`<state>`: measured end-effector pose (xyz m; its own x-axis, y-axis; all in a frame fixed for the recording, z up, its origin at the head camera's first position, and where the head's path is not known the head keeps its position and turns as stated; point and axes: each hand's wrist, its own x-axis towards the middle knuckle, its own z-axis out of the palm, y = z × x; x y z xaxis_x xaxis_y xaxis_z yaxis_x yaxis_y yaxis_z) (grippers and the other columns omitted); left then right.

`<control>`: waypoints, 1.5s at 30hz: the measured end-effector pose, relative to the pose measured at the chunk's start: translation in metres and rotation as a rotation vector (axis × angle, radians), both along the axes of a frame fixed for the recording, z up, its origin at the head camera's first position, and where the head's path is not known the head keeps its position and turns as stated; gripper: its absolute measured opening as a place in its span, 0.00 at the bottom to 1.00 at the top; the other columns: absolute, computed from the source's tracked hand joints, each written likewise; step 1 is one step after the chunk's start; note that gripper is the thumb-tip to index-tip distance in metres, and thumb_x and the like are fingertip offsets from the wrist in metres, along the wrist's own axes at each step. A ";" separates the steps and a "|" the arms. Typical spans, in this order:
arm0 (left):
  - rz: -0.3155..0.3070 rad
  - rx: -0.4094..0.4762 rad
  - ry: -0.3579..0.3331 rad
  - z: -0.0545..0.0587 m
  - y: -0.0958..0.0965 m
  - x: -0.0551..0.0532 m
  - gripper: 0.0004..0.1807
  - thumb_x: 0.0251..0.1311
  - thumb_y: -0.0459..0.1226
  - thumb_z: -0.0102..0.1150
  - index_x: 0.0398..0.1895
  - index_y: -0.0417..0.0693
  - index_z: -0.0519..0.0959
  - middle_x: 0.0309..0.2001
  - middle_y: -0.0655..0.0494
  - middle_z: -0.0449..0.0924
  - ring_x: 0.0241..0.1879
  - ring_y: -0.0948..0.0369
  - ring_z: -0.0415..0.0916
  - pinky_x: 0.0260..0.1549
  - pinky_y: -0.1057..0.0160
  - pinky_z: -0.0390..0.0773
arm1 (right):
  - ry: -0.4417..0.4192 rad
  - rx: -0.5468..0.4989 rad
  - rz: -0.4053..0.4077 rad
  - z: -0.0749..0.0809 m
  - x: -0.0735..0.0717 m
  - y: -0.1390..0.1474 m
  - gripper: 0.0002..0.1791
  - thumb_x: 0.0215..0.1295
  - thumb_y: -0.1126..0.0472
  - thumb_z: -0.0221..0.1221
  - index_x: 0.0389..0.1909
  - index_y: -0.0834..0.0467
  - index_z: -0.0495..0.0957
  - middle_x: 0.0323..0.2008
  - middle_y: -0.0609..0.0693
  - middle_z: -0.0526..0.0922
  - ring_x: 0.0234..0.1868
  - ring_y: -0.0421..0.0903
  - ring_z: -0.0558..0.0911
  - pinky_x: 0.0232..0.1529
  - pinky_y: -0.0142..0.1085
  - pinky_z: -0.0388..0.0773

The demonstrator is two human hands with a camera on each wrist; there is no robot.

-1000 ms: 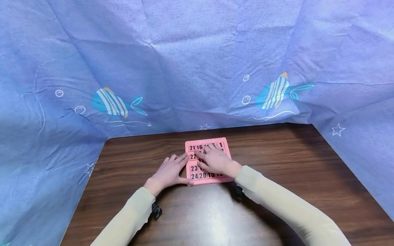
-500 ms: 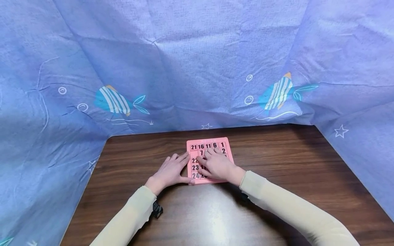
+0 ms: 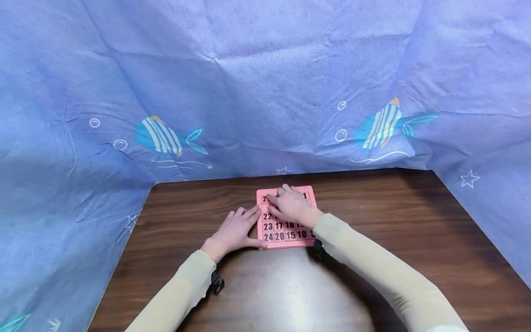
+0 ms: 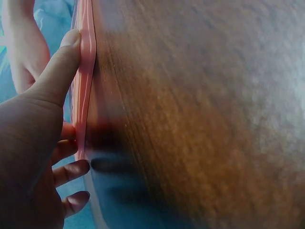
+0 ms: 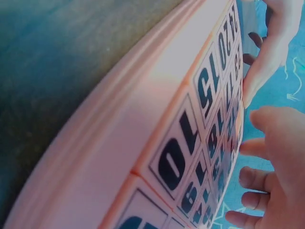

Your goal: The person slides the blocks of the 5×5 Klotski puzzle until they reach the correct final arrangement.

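Observation:
A pink sliding number puzzle [image 3: 285, 236] lies flat on the table, its square tiles printed with black numbers. My left hand [image 3: 234, 231] braces its left side, fingertips along the edge and thumb at the near left corner. In the left wrist view the thumb [image 4: 64, 64] presses the puzzle's layered side [image 4: 86, 71]. Over the upper rows, my right hand [image 3: 292, 207] touches the tiles near the top left and hides several numbers. The right wrist view shows loosely bent fingers [image 5: 257, 181] at the puzzle's far part; a tile marked 10 [image 5: 176, 157] is close to the camera.
The puzzle rests on a dark brown wooden table [image 3: 373, 221]. A blue cloth [image 3: 265, 92] with printed fish hangs behind the table and along its sides. Both wrists wear black straps, the left strap [image 3: 216, 282] showing below the sleeve.
Tile 22 has slid one row toward me, leaving a gap above it. My right hand drew back slightly, then moved forward over the top rows. The left hand stays at the edge.

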<state>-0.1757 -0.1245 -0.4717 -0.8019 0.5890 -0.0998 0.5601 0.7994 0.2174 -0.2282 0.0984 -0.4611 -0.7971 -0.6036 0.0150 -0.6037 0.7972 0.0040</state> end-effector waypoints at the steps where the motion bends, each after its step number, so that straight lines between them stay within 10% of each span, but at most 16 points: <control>1: -0.001 0.000 -0.004 0.000 0.000 0.000 0.58 0.55 0.71 0.66 0.81 0.45 0.63 0.81 0.50 0.58 0.65 0.49 0.66 0.63 0.44 0.67 | -0.017 0.010 -0.001 -0.001 0.000 0.001 0.27 0.79 0.43 0.52 0.70 0.52 0.78 0.52 0.58 0.83 0.51 0.55 0.74 0.58 0.54 0.73; 19: -0.005 0.016 0.026 -0.003 -0.003 0.001 0.58 0.54 0.70 0.67 0.79 0.43 0.65 0.80 0.48 0.60 0.64 0.49 0.67 0.59 0.46 0.68 | -0.020 -0.060 0.080 -0.005 0.025 0.003 0.29 0.78 0.43 0.54 0.68 0.58 0.78 0.53 0.59 0.85 0.53 0.56 0.77 0.65 0.54 0.70; 30: 0.001 0.018 0.010 -0.003 0.000 0.001 0.58 0.54 0.69 0.67 0.80 0.44 0.63 0.81 0.49 0.59 0.64 0.50 0.67 0.58 0.48 0.68 | 0.053 -0.142 -0.083 -0.009 0.022 0.022 0.26 0.77 0.48 0.56 0.67 0.58 0.79 0.47 0.58 0.84 0.49 0.56 0.76 0.53 0.53 0.73; 45: -0.004 0.017 0.016 -0.004 0.001 0.001 0.57 0.55 0.69 0.66 0.80 0.45 0.64 0.81 0.49 0.59 0.63 0.50 0.67 0.59 0.46 0.68 | 0.015 -0.076 -0.044 -0.010 0.021 0.002 0.30 0.78 0.42 0.53 0.71 0.53 0.76 0.49 0.61 0.83 0.50 0.58 0.74 0.58 0.54 0.71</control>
